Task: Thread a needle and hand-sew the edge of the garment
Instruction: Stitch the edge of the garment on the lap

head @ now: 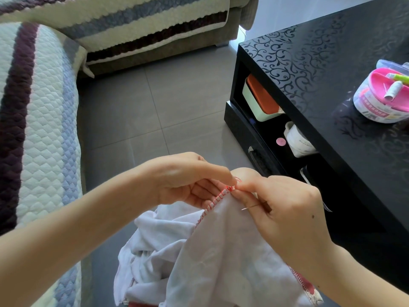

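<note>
One white garment [221, 251], bunched below both hands, is gripped at its stitched edge by the left hand [186, 180]. Red thread [230, 188] is pinched by the right hand [285, 209], with one needle [252, 206] held among its curled fingers.

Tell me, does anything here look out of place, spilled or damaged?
Nothing spilled or damaged. Only the pink tray looks tilted in the open sewing kit on the black table, a white spool lying loose on it.

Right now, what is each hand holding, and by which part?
The left hand pinches the white cloth at its red-stitched edge. The right hand holds the needle by its rear end, tip free.
</note>
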The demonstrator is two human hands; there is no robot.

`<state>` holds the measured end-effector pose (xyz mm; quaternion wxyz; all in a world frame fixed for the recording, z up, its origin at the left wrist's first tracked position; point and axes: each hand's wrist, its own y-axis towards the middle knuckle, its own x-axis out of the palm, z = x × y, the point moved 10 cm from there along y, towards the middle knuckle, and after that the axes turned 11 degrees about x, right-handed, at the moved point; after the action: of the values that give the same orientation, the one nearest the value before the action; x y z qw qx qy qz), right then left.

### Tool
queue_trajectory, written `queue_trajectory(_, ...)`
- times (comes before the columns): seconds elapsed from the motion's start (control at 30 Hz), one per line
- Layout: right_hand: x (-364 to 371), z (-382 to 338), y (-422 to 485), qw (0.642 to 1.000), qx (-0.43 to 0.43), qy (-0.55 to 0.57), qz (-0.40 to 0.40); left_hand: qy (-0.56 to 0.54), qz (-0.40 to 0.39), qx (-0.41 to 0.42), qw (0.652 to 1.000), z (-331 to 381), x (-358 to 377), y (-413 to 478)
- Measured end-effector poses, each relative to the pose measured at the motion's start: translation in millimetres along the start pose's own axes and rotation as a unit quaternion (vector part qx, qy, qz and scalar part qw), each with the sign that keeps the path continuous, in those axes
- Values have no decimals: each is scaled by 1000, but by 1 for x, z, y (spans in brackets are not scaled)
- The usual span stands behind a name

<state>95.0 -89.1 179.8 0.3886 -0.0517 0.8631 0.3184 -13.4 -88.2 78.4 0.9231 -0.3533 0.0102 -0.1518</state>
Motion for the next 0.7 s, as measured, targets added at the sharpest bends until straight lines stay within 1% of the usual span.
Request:
queue_trajectory(0.2,-3,-1,-2,1000,-9,-8,20,8,-18,-20,1000,-2,1,4)
queue_trajectory(0.43,-6,-6,-1,1000,-13,8,21,31,-91,-45,994,-3,7,2)
queue_trajectory(0.7,-3,-13,-1,998,-49,-25,9,58,-135,-63,987,-5,8,-1)
